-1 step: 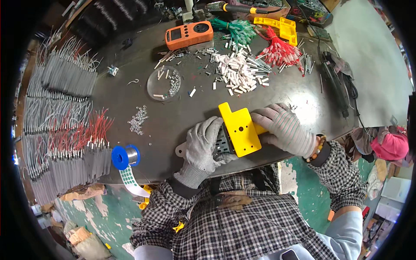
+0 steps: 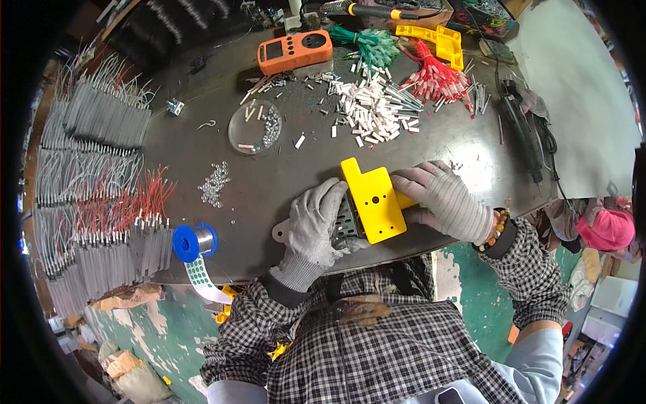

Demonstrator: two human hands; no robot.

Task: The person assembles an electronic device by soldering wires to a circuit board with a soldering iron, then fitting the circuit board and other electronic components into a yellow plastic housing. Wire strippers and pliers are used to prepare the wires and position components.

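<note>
At the near edge of a dark tabletop, a gray-gloved left hand clamps its grip on a perforated gray metal plate; a striped-gloved right hand has its grip closed on the adjoining flat yellow plastic piece.

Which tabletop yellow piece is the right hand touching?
The front yellow piece, with round holes; the back yellow piece, beside the red wires, lies untouched.

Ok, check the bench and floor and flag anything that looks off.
Small clear beads lie loose on the bench, outside the round dish holding similar ones, so they look spilled, though possibly set out. The green floor has pale patches, as if its paint had worn away. The yellow part shows no obvious damage.
</note>
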